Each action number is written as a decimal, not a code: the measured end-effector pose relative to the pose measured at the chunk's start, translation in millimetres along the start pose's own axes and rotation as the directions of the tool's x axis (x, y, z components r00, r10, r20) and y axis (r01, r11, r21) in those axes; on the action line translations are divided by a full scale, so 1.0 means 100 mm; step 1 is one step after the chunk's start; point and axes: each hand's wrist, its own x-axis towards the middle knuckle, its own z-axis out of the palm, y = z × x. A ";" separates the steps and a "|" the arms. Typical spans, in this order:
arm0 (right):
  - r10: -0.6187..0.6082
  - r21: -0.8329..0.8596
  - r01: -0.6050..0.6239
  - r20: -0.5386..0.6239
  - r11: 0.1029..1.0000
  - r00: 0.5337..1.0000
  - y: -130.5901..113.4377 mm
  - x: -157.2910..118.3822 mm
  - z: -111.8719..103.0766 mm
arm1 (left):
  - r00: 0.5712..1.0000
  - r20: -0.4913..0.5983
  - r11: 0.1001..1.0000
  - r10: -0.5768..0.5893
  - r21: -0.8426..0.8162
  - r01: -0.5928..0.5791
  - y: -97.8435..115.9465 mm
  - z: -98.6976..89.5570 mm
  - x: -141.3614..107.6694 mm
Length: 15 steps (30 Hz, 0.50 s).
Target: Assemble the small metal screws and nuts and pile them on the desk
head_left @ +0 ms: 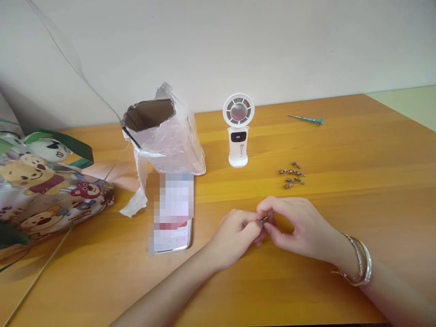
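Observation:
My left hand (237, 237) and my right hand (295, 227) meet above the wooden table, fingertips almost touching. Between them is a small metal bolt (263, 221), pinched by the thumb and fingers of both hands. Its far end is covered by my fingertips. Beyond my right hand lies a loose group of several similar small bolts (294, 173), which seem to carry nuts or washers. A silver bangle (367, 263) and a thin bracelet circle my right wrist.
A white handheld fan (238, 141) stands upright at the back. Right of it lies a teal screwdriver (306, 119). A plastic-wrapped carton (184, 145) with an open top stands left, near a blurred phone (182, 243). A cartoon-print bag (68, 195) fills the far left.

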 end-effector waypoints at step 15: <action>-0.042 -0.158 0.050 0.055 0.986 0.998 -0.05 -0.01 0.02 | 0.999 0.037 0.975 -0.024 0.220 0.016 0.01 0.02 0.00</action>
